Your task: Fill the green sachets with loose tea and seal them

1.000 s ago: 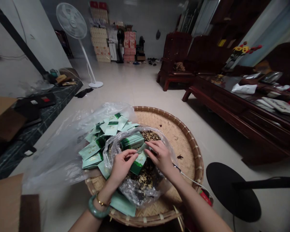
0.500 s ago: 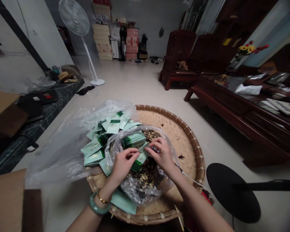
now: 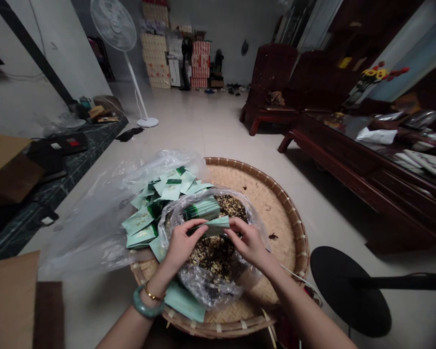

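A light green packet [image 3: 217, 225] is stretched between my two hands, above a clear plastic bag [image 3: 199, 281] of dried, tea-like bits [image 3: 214, 257]. My left hand [image 3: 183, 240] pinches its left end, and my right hand [image 3: 247, 240] grips the right end. Behind the held packet, a stack of green packets [image 3: 203, 208] lies on the bag's contents. Many more green packets [image 3: 141, 220] are heaped to the left on clear plastic sheeting. All this rests on a round woven bamboo tray [image 3: 290, 208]. One flat green packet [image 3: 185, 303] lies near the tray's front rim.
A round black base with a pole [image 3: 349, 291] stands right of the tray. A dark wooden table [image 3: 334, 160] runs along the right. Cardboard boxes [image 3: 10, 291] are at the left, by a dark stone ledge [image 3: 94, 150]. A white fan [image 3: 140, 97] stands farther back.
The packet has turned from hanging at a slant to lying level between my hands. My right hand has lowered slightly and now grips its right end.
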`<state>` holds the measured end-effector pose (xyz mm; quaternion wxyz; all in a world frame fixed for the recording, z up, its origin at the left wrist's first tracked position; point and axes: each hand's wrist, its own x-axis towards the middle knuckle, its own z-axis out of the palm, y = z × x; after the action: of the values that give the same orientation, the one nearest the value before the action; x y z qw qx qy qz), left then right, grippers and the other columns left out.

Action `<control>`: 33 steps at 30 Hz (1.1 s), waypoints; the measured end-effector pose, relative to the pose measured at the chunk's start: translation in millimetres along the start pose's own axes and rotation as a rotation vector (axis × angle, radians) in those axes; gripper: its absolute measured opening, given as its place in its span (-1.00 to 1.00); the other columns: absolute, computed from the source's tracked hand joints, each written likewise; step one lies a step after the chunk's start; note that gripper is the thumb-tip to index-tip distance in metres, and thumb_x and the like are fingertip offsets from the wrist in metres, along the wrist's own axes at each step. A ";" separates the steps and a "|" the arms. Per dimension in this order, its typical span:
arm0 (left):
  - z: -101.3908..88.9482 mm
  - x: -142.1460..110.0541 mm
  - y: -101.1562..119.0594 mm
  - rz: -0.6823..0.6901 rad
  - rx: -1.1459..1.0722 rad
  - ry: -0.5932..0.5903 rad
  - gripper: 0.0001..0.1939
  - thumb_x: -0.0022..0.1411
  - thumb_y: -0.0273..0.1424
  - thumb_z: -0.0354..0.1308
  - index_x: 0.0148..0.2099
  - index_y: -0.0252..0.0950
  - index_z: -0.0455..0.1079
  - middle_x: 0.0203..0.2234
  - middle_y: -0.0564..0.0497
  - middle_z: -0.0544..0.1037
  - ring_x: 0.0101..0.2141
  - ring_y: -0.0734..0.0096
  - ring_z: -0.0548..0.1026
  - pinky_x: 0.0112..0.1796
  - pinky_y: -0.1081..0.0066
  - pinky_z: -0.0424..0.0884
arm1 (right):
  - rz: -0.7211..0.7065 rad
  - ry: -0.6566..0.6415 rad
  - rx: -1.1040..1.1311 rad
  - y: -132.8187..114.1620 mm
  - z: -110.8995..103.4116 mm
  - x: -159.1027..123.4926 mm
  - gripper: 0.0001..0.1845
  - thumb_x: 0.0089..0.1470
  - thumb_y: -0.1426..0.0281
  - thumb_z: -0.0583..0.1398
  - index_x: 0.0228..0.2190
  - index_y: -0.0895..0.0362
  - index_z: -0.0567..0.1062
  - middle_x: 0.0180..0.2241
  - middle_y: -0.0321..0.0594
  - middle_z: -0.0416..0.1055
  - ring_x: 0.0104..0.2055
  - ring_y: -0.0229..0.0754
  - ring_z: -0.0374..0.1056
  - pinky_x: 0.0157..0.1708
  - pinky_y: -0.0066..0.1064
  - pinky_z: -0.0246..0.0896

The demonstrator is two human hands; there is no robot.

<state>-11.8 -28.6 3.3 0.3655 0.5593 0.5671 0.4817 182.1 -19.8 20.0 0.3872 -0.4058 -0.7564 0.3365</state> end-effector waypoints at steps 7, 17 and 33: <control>2.2 0.3 1.2 -0.015 -0.061 -0.085 -0.77 0.07 -0.26 0.21 -0.32 -0.28 0.60 -0.35 -0.04 0.67 -0.30 0.21 0.61 -0.18 0.30 0.51 | 0.251 -0.372 0.492 1.1 2.6 7.0 -0.64 0.01 0.11 0.24 -0.27 0.12 0.57 -0.39 -0.26 0.53 -0.32 -0.16 0.43 -0.25 -0.30 0.37; -8.5 3.8 -8.6 -0.140 -0.168 -0.074 -0.54 0.10 -0.06 0.13 -0.22 -0.36 0.57 -0.33 -0.07 0.65 -0.39 0.24 0.57 -0.44 0.34 0.55 | 0.423 -0.271 0.767 12.3 6.2 5.5 -0.50 -0.08 0.00 0.27 -0.26 0.14 0.57 -0.32 -0.19 0.55 -0.30 -0.17 0.42 -0.20 -0.25 0.37; -12.0 -14.3 5.3 0.678 0.770 -0.200 -0.34 0.17 -0.41 0.19 0.29 -0.33 0.11 0.15 -0.24 0.36 0.13 -0.04 0.26 0.05 0.02 0.24 | 0.481 -0.289 0.773 0.0 11.9 14.0 -0.60 -0.05 0.05 0.27 -0.40 0.15 0.55 -0.37 -0.24 0.52 -0.30 -0.20 0.39 -0.15 -0.27 0.31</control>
<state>-20.2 -44.9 9.8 0.0094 0.8487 0.4524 0.2739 166.7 -9.9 18.7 0.3118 -0.3447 -0.5067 0.7261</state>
